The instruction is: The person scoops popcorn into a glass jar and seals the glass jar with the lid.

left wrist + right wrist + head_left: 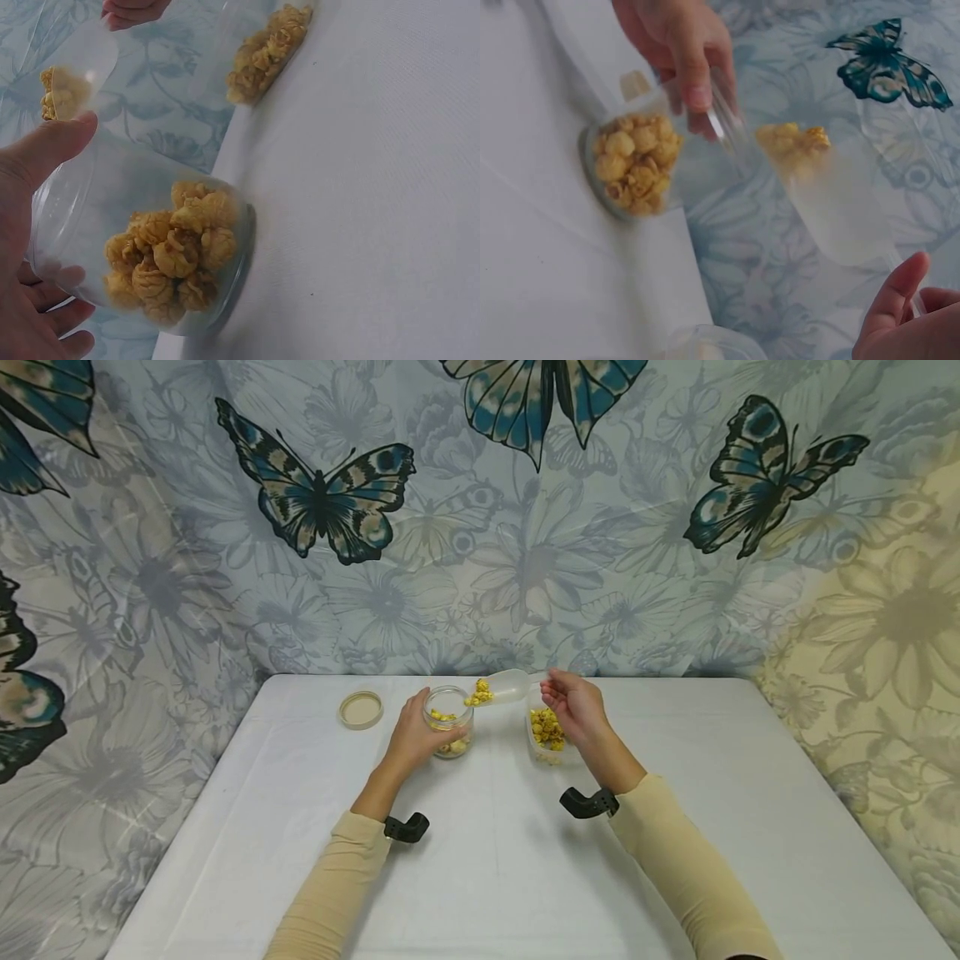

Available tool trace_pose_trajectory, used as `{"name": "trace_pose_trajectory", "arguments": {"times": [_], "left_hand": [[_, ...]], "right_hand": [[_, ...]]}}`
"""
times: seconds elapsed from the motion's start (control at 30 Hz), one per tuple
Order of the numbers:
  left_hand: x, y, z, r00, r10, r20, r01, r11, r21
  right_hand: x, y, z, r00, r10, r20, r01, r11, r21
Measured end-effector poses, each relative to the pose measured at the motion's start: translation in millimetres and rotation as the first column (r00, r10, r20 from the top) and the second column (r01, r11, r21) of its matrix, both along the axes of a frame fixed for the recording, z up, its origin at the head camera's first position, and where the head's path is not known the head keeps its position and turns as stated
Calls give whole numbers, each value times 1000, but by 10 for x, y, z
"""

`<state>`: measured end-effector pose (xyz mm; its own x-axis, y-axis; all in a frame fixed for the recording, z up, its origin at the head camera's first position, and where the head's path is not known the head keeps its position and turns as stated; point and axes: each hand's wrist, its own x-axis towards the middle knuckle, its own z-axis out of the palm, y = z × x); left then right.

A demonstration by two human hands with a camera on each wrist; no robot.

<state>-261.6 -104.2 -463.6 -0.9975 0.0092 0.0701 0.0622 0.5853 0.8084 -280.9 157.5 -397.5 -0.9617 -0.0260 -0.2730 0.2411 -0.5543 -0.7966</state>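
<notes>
My left hand (415, 737) grips a clear glass jar (448, 721) standing on the white table (495, 852), thumb and fingers round its wall; yellow popcorn (169, 251) lies in its bottom. My right hand (573, 703) holds the handle of a clear plastic scoop (510, 685), tilted over the jar's mouth with popcorn (479, 693) at its lip. A clear tub (547, 733) of popcorn sits under the right hand. In the right wrist view the scoop (832, 202) points toward the jar (634, 169) held by the left hand (679, 52).
A round beige lid (361, 709) lies on the table to the left of the jar. A butterfly-printed curtain (480, 518) hangs close behind the table's far edge. Black wrist mounts (406, 827) sit on both forearms.
</notes>
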Motion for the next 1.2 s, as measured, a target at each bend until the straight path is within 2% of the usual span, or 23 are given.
{"name": "trace_pose_trajectory", "arguments": {"times": [0.3,0.53,0.77,0.97,1.2], "left_hand": [[3,-4,14,1000,5,13,-5,999,36],[23,-19,20,1000,0,31,0,1000,26],[44,-27,-5,999,-2,38,1,1000,23],[46,-22,-14,999,-2,47,1,1000,30],[35,-11,-34,999,-3,43,1,999,46]], "right_hand": [[-26,-84,70,999,-14,-38,15,999,29],[-52,-232,181,992,-7,-125,27,987,156],[-60,-339,224,989,-18,-149,48,979,199],[-84,-388,256,974,19,-226,53,950,308],[-99,-437,275,948,5,-319,130,906,403]]}}
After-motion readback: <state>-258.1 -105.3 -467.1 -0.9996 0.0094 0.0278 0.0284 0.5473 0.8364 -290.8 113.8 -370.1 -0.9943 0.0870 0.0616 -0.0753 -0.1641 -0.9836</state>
